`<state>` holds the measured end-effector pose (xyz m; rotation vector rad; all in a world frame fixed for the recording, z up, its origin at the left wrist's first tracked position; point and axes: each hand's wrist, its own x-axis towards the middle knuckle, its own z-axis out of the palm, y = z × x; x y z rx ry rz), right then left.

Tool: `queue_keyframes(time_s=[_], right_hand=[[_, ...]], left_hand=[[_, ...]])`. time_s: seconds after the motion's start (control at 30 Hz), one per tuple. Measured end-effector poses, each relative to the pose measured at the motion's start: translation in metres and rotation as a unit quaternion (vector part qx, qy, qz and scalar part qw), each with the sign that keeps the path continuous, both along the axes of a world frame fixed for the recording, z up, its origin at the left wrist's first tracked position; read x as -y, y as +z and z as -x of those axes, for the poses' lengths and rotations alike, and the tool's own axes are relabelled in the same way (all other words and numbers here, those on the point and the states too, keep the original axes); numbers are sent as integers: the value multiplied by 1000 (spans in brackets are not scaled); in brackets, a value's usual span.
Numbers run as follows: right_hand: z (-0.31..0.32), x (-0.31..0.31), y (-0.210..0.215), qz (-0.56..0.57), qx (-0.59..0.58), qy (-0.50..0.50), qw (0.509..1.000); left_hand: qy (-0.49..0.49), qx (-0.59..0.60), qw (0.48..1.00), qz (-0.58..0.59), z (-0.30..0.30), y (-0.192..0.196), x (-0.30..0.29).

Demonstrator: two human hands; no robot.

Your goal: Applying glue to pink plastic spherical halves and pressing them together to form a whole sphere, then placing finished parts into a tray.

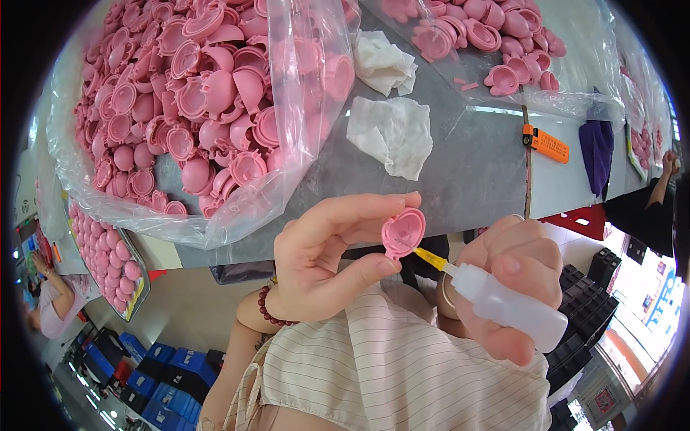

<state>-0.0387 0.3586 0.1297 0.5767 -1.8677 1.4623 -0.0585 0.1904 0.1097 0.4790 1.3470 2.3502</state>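
Observation:
Between the thumb and fingers of my left hand (327, 251) is a small pink plastic half shell (403, 231), its hollow side facing me. My right hand (507, 280) grips a translucent white squeeze bottle (514, 305) with a yellow nozzle (431, 258). The nozzle's thin tip reaches the lower inner edge of the half shell; whether any liquid comes out is too small to tell. Both hands are held in front of my body, at the near edge of the grey table (467, 161).
A clear plastic bag (298, 136) full of pink shells lies at the left, and another heap of pink pieces (503, 43) at the far right. Two crumpled white cloths (392, 136), an orange box cutter (546, 144) and a purple cloth (595, 154) are on the table. Other people work at both sides.

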Motion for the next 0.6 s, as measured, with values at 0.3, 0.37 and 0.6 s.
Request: queue_keyframes(time_s=[0.3,0.37,0.6], right_hand=[[1,1,-2,-19,-2,-13,1000],[2,1,-2,-30,12,-1,999],[6,0,-3,4,-37,-45,998]], left_hand=[[3,-17,1000,7,0,0,0],[4,-14,1000,9,-1,-1,0],[9,-28,1000,6,0,-2,0]])
